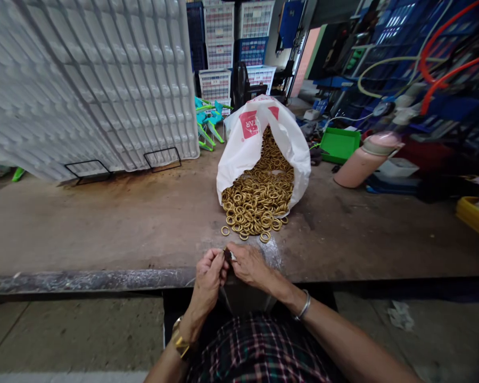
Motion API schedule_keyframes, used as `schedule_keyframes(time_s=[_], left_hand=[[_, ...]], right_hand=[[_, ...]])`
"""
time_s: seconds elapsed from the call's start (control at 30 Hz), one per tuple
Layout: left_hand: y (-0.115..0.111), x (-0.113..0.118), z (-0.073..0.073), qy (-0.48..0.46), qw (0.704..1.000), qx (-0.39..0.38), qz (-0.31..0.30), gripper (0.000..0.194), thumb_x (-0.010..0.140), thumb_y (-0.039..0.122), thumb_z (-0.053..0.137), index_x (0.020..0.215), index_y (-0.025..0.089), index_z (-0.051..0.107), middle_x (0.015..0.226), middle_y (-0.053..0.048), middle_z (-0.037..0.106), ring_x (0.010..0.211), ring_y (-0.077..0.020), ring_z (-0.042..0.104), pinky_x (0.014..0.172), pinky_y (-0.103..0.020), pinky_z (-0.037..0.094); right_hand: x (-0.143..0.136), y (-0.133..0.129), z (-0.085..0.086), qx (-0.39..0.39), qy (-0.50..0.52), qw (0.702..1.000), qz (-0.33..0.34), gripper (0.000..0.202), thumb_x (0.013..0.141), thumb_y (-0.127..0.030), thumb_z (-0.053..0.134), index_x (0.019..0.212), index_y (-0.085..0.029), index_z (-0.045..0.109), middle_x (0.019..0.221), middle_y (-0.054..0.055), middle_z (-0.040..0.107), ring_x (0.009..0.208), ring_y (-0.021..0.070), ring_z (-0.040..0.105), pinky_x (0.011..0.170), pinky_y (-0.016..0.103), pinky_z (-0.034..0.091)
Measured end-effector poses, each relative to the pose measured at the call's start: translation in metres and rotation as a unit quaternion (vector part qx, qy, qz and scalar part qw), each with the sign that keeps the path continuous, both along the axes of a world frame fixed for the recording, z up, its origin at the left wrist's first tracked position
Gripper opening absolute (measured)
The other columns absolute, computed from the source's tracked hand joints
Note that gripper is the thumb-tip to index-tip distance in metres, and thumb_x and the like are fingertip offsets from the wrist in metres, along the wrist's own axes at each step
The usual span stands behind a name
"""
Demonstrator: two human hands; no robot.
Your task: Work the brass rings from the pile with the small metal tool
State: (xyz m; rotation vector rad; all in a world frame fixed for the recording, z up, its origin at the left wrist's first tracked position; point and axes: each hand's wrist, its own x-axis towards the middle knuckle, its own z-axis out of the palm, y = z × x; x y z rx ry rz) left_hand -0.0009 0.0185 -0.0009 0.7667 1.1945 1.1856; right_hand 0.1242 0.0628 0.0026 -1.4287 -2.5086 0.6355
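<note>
Near the table's front edge, my left hand [211,272] and my right hand [249,264] meet, both with fingers closed. Between their fingertips is a small dark piece [227,255], too small to identify, with something whitish beside it at my right fingers. What my left fingers pinch is mostly hidden. Just beyond my hands, a heap of brass-coloured rings [255,202] spills out of an open white plastic bag [299,154] lying on the table. One loose ring [225,231] lies apart at the heap's front left.
White ribbed plastic trays [143,80] stand upright at the left on wire stands. On the right are a pink bottle [363,162], a green tray [340,145] and a yellow container [476,215]. Stacked crates [215,84] and red hoses [435,80] are behind the table [104,229].
</note>
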Motion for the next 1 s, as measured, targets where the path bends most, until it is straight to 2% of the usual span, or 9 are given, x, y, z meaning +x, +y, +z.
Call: schedule_keyframes(time_s=[0.27,0.37,0.43,0.53,0.67,0.83,1.0], left_hand=[[-0.001,-0.002,-0.004,0.043,0.999,0.016,-0.002,0.030,0.078,0.045,0.052,0.071,0.017,0.047,0.055,0.006,0.046,0.041,-0.0039,0.035,0.039,-0.016,0.027],[-0.008,-0.003,0.002,0.046,0.999,0.016,-0.020,0.030,0.080,0.044,0.051,0.069,0.017,0.046,0.054,0.006,0.045,0.042,-0.0037,0.035,0.039,-0.015,0.027],[-0.014,-0.002,0.009,0.035,0.998,0.008,-0.054,0.029,0.080,0.043,0.051,0.069,0.017,0.047,0.053,0.006,0.045,0.042,-0.0037,0.036,0.038,-0.015,0.027],[-0.019,0.002,0.018,-0.052,0.995,0.006,-0.083,0.025,0.080,0.040,0.053,0.072,0.017,0.049,0.055,0.005,0.046,0.041,-0.0039,0.036,0.038,-0.015,0.028],[-0.016,0.004,0.018,-0.195,0.980,-0.022,-0.039,0.029,0.078,0.041,0.055,0.068,0.015,0.047,0.067,0.001,0.054,0.043,-0.0038,0.040,0.036,-0.015,0.027],[-0.012,-0.003,0.011,-0.241,0.969,-0.053,0.003,0.024,0.074,0.033,0.062,0.070,0.016,0.046,0.070,-0.001,0.059,0.046,-0.0050,0.044,0.036,-0.015,0.028],[-0.009,-0.012,0.008,-0.298,0.951,-0.086,0.003,0.023,0.067,0.024,0.068,0.083,0.018,0.052,0.065,0.001,0.057,0.047,-0.0056,0.046,0.037,-0.014,0.029]], right_hand=[[-0.004,-0.001,0.007,-0.013,-0.060,0.998,0.011,0.023,0.077,-0.014,0.040,0.095,-0.018,0.054,0.081,0.006,0.066,0.072,0.0164,0.060,0.056,0.024,0.029],[-0.004,0.005,0.008,-0.004,-0.076,0.997,0.011,0.025,0.077,-0.014,0.039,0.096,-0.017,0.054,0.081,0.007,0.066,0.072,0.0174,0.061,0.055,0.024,0.030],[-0.004,0.010,0.008,0.003,-0.091,0.996,0.002,0.026,0.076,-0.013,0.039,0.098,-0.016,0.053,0.080,0.008,0.066,0.072,0.0182,0.061,0.055,0.025,0.031],[-0.005,0.017,0.006,0.021,-0.099,0.995,-0.022,0.029,0.077,-0.012,0.040,0.103,-0.016,0.050,0.085,0.009,0.065,0.075,0.0183,0.061,0.058,0.024,0.034],[-0.014,0.021,-0.003,0.057,-0.086,0.992,-0.074,0.029,0.078,-0.012,0.042,0.105,-0.018,0.046,0.091,0.008,0.064,0.082,0.0176,0.060,0.064,0.023,0.037],[-0.028,0.027,-0.010,0.082,-0.142,0.980,-0.109,0.019,0.084,-0.014,0.037,0.100,-0.019,0.046,0.086,0.008,0.064,0.078,0.0201,0.062,0.064,0.027,0.040],[-0.031,0.031,-0.010,0.087,-0.151,0.979,-0.108,0.020,0.083,-0.010,0.035,0.097,-0.016,0.047,0.084,0.011,0.063,0.078,0.0215,0.061,0.062,0.028,0.040]])
